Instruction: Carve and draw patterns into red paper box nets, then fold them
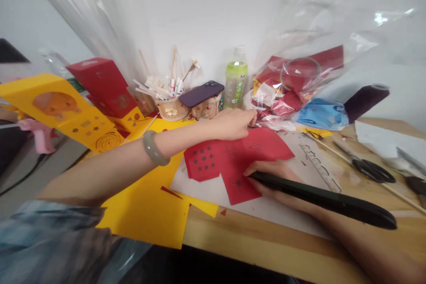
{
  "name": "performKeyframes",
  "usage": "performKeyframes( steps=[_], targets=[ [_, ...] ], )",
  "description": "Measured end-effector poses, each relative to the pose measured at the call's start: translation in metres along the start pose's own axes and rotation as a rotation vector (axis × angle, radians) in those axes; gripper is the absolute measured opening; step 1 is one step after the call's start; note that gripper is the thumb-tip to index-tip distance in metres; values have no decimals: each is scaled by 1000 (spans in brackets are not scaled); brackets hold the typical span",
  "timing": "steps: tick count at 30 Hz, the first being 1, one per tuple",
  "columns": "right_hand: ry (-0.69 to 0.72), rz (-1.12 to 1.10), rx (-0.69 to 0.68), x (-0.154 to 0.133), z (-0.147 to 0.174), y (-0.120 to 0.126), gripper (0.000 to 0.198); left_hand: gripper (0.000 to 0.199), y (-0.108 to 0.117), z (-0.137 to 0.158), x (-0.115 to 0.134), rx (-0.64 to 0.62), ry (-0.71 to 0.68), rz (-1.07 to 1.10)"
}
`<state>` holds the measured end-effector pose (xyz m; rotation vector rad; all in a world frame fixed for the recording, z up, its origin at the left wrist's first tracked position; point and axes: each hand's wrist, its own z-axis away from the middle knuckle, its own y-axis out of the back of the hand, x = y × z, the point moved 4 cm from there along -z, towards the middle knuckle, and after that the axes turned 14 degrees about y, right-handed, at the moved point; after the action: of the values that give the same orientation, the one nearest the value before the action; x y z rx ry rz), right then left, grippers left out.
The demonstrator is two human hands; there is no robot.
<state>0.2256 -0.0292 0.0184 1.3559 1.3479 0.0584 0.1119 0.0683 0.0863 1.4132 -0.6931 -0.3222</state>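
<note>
A red paper cutout (234, 157) with drawn or cut star and flower outlines lies across a white sheet (199, 188). My left hand (238, 123), with a grey-green bangle (155, 148) on its wrist, reaches over the paper's top edge beside a clear plastic bag (286, 97) of red scraps. Its fingers are curled closed; what they hold, if anything, is hidden. My right hand (274, 172) rests at the paper's lower right part, fingers closed around a long black utility knife (326, 199). The knife's tip is hidden by the fingers.
Yellow card (149, 204) covers the left of the table. Behind stand yellow (60, 111) and red (106, 84) paper boxes, a pen holder (171, 108), a phone (203, 93) and a green drink bottle (235, 80). At right lie scissors (371, 168), a stick (404, 197) and blue wipes (322, 113).
</note>
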Motion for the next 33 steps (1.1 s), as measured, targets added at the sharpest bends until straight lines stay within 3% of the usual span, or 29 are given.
performKeyframes(
  steps=[3, 7, 18, 22, 26, 29, 33],
  targets=[
    [0, -12, 2, 0, 0, 2, 15, 22, 9, 14, 5, 111, -159, -158],
    [1, -80, -4, 1, -1, 2, 15, 23, 3, 31, -4, 211, -292, -331],
    [-66, -85, -74, 6, -25, 11, 11, 28, -27, 53, -45, 577, -202, -367],
    [-97, -101, -49, 16, -27, 11, 12, 26, -36, 48, -55, 529, -184, -352],
    [-132, -131, -16, 23, -26, 10, 15, 25, -36, 51, -56, 451, -172, -171],
    [-161, -149, -24, 26, -24, 9, 13, 27, -41, 58, -48, 310, -288, -30],
    [-196, -166, -41, 32, -22, 9, 12, 25, -55, 65, -43, 118, -427, -15]
  ],
)
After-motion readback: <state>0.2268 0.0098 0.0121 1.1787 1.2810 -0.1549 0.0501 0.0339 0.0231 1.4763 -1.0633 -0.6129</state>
